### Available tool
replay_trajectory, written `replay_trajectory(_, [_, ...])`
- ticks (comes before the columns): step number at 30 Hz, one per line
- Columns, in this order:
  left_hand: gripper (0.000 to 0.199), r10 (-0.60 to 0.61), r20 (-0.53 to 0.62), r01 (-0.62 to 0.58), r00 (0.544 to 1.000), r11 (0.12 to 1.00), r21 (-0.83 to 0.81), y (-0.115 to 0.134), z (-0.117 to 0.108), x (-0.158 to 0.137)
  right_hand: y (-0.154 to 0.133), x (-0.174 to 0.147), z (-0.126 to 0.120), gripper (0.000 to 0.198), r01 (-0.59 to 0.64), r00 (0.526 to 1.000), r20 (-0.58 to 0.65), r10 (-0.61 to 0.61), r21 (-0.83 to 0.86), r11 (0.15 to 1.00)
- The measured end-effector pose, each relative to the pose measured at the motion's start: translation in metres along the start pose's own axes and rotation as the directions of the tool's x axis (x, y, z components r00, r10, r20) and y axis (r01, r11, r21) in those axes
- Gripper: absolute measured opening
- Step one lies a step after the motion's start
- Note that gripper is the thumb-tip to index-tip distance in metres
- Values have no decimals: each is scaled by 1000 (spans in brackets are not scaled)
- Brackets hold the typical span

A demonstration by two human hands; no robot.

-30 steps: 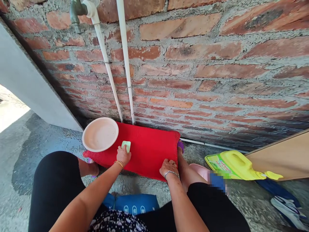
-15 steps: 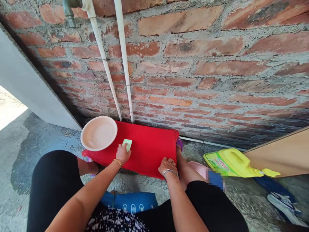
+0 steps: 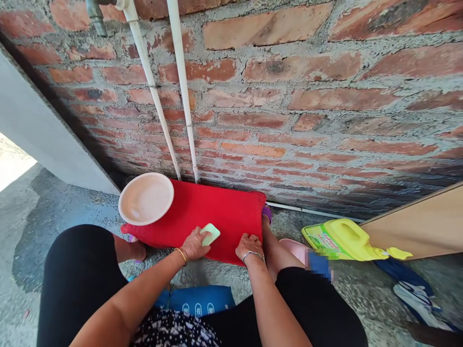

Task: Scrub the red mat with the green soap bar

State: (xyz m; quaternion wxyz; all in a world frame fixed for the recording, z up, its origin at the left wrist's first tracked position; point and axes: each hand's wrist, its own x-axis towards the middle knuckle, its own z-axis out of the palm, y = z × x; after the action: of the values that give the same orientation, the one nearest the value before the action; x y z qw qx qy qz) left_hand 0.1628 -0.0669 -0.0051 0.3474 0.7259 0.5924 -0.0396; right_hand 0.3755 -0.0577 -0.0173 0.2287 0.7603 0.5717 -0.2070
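Observation:
A red mat (image 3: 217,207) with a fuzzy-looking edge is spread out low in front of me, between my feet and the wall. My left hand (image 3: 195,245) grips a pale green rounded block (image 3: 211,233) against the mat's near half; whether it is soap or a brush back I cannot make out. At the mat's near right corner, my right hand (image 3: 249,248) has its fingers curled onto the cloth, holding it. A pale pink basin (image 3: 146,198) sits at the mat's left end.
A brick wall (image 3: 253,120) with two white pipes (image 3: 184,91) and a tap (image 3: 96,19) rises behind. To the right lie a yellow jug (image 3: 340,238), a pink slipper (image 3: 291,251) and a shoe (image 3: 415,301). A blue bag (image 3: 202,298) lies below the mat.
My left hand has moved the pale green block to the right and nearer to me across the mat. My right hand stays at the mat's corner.

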Motion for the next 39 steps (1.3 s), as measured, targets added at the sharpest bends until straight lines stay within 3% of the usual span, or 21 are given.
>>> replay_trajectory(2, [52,-205,-145,204,968,979,-19,-15,-27,12,-1,-3,-4,54,-14,1000,18,14,3,1000])
replay_trajectory(4, [51,-402,-255,398,879,915,-67,-23,-48,23,-3,-5,-8,54,-26,999,27,26,3,1000])
replay_trajectory(6, [51,-505,-305,502,808,860,-93,-22,-57,29,-4,-7,-11,53,-31,999,28,31,-5,1000])
replay_trajectory(7, [51,-510,-311,512,802,855,-82,-18,-55,30,-5,-7,-11,53,-30,999,25,30,-11,999])
replay_trajectory(9, [53,-441,-288,455,850,890,-19,-3,-39,28,-5,-6,-11,54,-30,999,24,31,-21,999])
replay_trajectory(12, [58,-127,-85,136,988,985,109,19,1,16,-5,-4,-7,54,-37,999,34,38,-20,999])
replay_trajectory(14, [58,142,106,-154,984,981,117,26,21,8,-4,-2,-4,54,-32,999,20,33,-17,999])
replay_trajectory(16, [55,259,179,-277,949,957,84,23,26,4,-3,-1,-2,54,-22,1000,1,22,-15,1000])
replay_trajectory(18, [51,184,93,-190,979,980,65,11,14,7,-2,-2,-2,56,-13,1000,-5,13,-14,1000])
replay_trajectory(20, [49,-26,-89,30,996,999,37,-4,-10,16,-2,-4,-4,56,-12,1000,-3,12,-17,1000])
replay_trajectory(23, [48,-355,-293,362,888,932,-32,-20,-49,31,-3,-7,-10,55,-15,1000,0,15,-26,1000])
replay_trajectory(25, [50,-469,-323,478,822,877,-55,-19,-61,37,-4,-10,-13,54,-21,1000,11,21,-27,999])
replay_trajectory(26, [51,-486,-318,498,814,866,-47,-15,-61,37,-4,-11,-14,54,-25,1000,17,26,-27,999])
replay_trajectory(27, [52,-475,-307,492,824,870,-25,-9,-56,36,-4,-11,-15,54,-28,999,19,29,-25,999])
replay_trajectory(29, [52,-372,-257,398,892,916,55,5,-35,30,-4,-12,-15,54,-27,1000,16,27,-20,999])
replay_trajectory(31, [54,-170,-125,189,977,969,157,17,-5,18,-4,-11,-14,55,-21,1000,17,21,-8,1000])
replay_trajectory(32, [57,-49,-26,53,998,977,207,21,9,12,-4,-10,-13,55,-22,1000,21,22,0,1000])
replay_trajectory(34, [61,158,120,-183,980,951,250,21,28,3,-4,-8,-11,56,-31,999,31,31,13,999])
replay_trajectory(35, [62,199,144,-230,969,940,252,17,31,1,-4,-8,-10,56,-34,999,30,34,14,999])
replay_trajectory(37, [59,143,79,-158,987,959,234,4,22,2,-4,-6,-8,56,-36,999,20,36,8,999])
replay_trajectory(39, [53,-65,-99,80,993,983,162,-13,-1,12,-4,-5,-7,56,-38,999,21,38,1,999])
